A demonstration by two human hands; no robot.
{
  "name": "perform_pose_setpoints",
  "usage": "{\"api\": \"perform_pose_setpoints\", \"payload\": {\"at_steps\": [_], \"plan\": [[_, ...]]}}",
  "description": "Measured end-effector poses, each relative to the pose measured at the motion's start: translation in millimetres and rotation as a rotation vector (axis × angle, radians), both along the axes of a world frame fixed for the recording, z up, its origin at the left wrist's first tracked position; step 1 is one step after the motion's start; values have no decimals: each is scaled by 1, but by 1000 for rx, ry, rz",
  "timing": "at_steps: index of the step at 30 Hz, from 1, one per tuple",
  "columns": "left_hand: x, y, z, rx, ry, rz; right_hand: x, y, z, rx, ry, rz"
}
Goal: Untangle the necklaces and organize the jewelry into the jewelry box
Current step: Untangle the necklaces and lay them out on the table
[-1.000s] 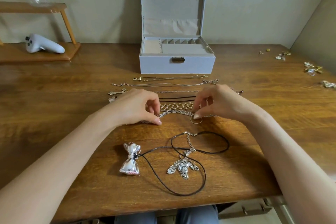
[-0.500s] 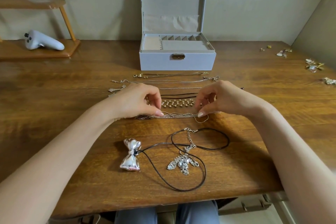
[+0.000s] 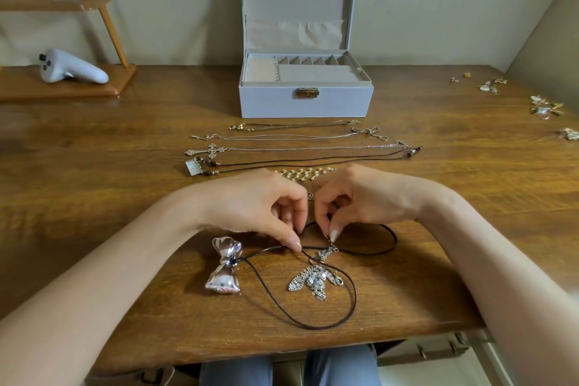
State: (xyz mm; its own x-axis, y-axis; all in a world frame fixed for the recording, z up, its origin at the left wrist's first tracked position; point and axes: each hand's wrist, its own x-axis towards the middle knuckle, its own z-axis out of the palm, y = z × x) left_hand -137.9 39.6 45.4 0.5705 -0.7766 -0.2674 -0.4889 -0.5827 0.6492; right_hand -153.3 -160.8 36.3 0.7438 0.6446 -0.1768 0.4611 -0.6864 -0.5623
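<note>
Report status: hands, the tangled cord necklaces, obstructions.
Left hand pinches black cord. Right hand pinches small chain above rhinestone pendant. Cords crossed, untangling not done. Jewelry box open, straightened necklaces before it.

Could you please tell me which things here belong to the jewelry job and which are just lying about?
Job: jewelry box, black cord, bow pendant, rhinestone pendant, laid-out necklaces, loose trinkets.
Lying about: white controller, wooden stand.

The jewelry box [image 3: 269, 100] sits at the back of the table [image 3: 94, 166]. Necklaces [image 3: 297, 149] lie in rows before it — nearer still, the bow pendant [image 3: 224, 266] lies left of the beaded pendant [image 3: 308, 280].
</note>
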Motion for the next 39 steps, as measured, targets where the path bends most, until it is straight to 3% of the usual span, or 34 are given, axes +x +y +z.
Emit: {"api": "perform_pose_setpoints", "payload": {"at_steps": [3,9,13,21,28,34,39], "plan": [[0,0,1,25,-3,-40,-1,-4,3,79,7,2],[-3,-3,2,-50,4,4,-3,-11,15,565,78,-112],[-6,-8,0,-165,-4,55,-3,-11,13,633,72,-142],[-17,-11,1,79,-114,-229,-4,-19,15,373,299,0],[-23,-14,3,108,-163,-353,-5,-16,16,287,261,-68],[-23,-13,-1,56,-152,-402,-7,-15,16,295,209,-130],[-13,2,15,-179,128,-261,-6,-11,12,222,306,-73]]}}
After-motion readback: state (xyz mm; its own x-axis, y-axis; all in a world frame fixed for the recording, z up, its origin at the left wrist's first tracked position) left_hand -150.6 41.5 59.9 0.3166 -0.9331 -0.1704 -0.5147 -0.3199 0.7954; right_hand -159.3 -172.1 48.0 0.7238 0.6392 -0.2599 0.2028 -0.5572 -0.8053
